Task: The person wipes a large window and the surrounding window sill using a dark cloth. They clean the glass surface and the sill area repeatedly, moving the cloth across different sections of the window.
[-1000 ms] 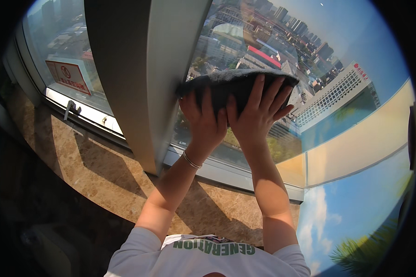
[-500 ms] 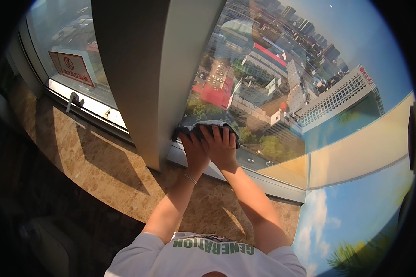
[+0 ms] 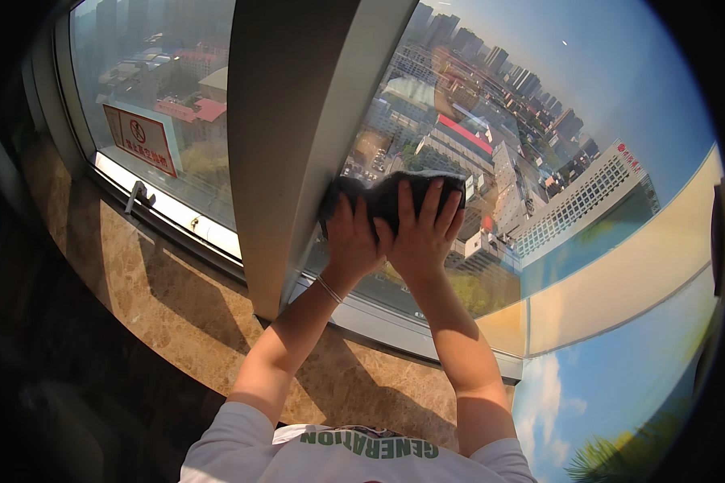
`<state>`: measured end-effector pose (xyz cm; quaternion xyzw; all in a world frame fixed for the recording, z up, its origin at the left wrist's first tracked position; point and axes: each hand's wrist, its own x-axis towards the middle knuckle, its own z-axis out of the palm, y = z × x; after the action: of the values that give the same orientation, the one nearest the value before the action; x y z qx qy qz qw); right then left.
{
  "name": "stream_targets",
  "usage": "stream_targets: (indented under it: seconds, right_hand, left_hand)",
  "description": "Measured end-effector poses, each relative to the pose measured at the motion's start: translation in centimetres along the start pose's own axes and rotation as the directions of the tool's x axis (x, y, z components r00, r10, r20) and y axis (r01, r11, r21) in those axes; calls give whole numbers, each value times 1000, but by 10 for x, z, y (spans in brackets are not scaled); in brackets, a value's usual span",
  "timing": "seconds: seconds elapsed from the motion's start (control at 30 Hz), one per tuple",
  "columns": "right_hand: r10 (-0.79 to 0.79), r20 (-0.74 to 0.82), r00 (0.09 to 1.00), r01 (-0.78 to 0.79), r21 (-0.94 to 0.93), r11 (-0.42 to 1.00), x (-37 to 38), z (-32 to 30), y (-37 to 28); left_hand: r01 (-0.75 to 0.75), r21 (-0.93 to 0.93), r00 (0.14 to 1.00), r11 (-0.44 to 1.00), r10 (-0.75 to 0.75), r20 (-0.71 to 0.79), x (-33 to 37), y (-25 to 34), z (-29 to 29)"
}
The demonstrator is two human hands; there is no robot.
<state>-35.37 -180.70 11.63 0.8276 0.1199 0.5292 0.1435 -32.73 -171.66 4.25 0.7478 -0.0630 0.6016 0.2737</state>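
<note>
A dark cloth point(image 3: 395, 197) is pressed flat against the window glass point(image 3: 491, 161) just right of the grey mullion point(image 3: 298, 137) by the left hand point(image 3: 350, 241) and right hand point(image 3: 423, 233), fingers spread and palms bearing on it rather than gripping, apparently for even pressure, its long axis lying sideways across the pane above the stone sill point(image 3: 177, 314).

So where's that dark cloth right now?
In the head view the dark cloth is pressed flat against the window glass under both hands, the left hand and the right hand, just right of the grey window post.
</note>
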Motion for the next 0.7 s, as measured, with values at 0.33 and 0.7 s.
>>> stream_targets:
  seconds: [0.33, 0.7]
  right_hand:
    - [-20, -437, 899, -9, -62, 998, 188, -57, 98]
    - [-29, -220, 975, 20, -46, 999, 89, -35, 69]
  left_hand:
    - [-163, -161, 968, 973, 126, -218, 221, 71, -12]
    - [-119, -65, 992, 991, 122, 41, 128, 46, -9]
